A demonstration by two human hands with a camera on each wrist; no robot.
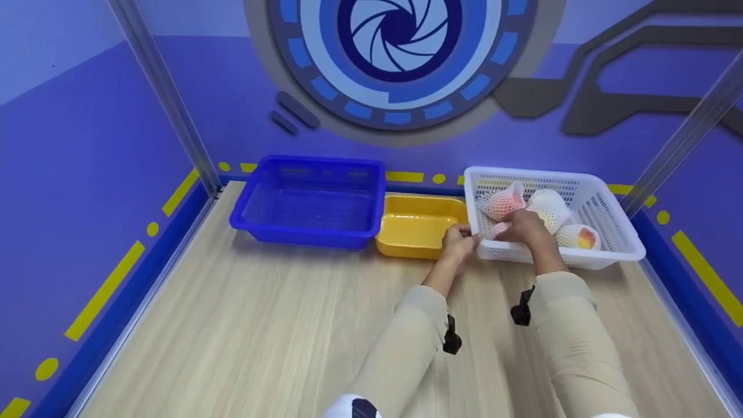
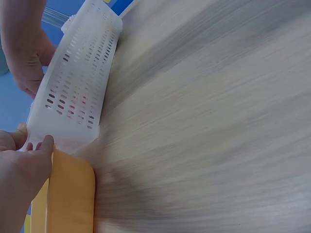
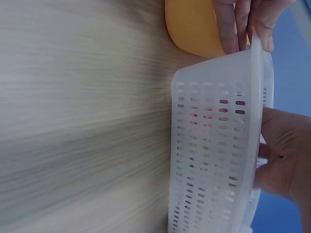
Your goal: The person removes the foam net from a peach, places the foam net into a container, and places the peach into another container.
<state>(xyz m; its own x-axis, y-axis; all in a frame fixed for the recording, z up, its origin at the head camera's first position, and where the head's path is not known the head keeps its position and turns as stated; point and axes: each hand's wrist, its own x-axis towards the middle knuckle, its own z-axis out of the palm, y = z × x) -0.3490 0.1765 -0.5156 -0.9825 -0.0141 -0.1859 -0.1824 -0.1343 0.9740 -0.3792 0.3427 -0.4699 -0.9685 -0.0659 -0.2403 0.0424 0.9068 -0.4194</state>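
Observation:
My left hand (image 1: 458, 247) grips the front left corner of the white perforated basket (image 1: 624, 247), thumb over the rim and fingers outside it. In the left wrist view those fingers lie between the basket and the yellow tray (image 2: 73, 194). My right hand (image 1: 525, 226) reaches over the front rim into the basket, its bent fingers around a pinkish fruit (image 1: 499, 230) in a white foam net; the fingertips are partly hidden. Close by lie another netted pink fruit (image 1: 504, 203), pale netted fruits (image 1: 548, 203) and a red-yellow netted fruit (image 1: 580, 237).
A blue basket (image 1: 307, 235) stands at the back left, against the yellow tray's left side. Metal posts (image 1: 168, 93) and blue printed walls (image 1: 87, 174) enclose the wood-grain table (image 1: 278, 325). Both sleeved wrists carry small black devices (image 1: 522, 307).

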